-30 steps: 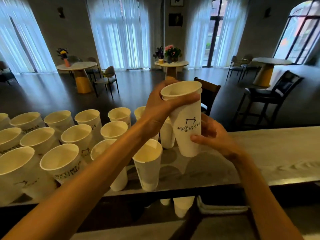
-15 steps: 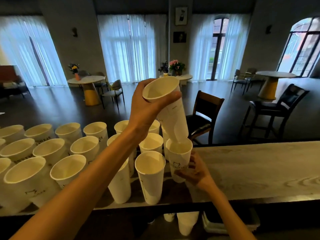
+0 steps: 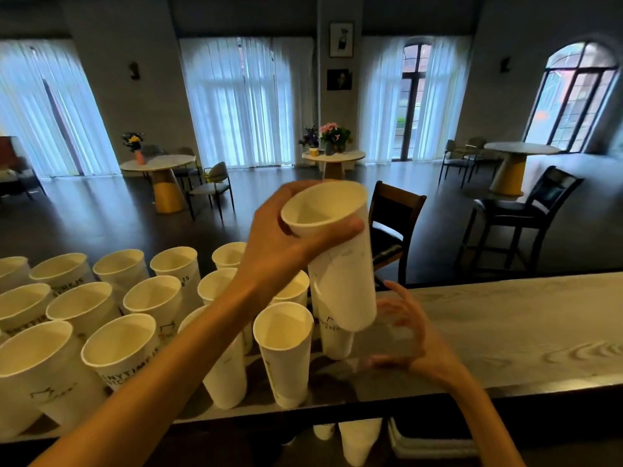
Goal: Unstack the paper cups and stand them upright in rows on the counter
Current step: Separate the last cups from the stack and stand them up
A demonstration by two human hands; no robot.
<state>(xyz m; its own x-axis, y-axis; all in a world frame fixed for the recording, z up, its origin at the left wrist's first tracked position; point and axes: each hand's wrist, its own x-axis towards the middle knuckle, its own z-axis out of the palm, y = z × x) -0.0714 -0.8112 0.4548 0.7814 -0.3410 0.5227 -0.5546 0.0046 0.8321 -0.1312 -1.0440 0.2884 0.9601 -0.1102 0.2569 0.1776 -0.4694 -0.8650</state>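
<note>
Right hand (image 3: 409, 335) has let go of the newly set cup (image 3: 333, 337), fingers now spread, blurred | left hand (image 3: 283, 244) grips stack (image 3: 340, 261) tilted above it | rows of cups (image 3: 151, 298) left on counter (image 3: 505, 318)

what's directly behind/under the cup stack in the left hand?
Under the raised cup stack, gripped by the left hand, a printed cup stands on the counter. Its rim is covered.
</note>
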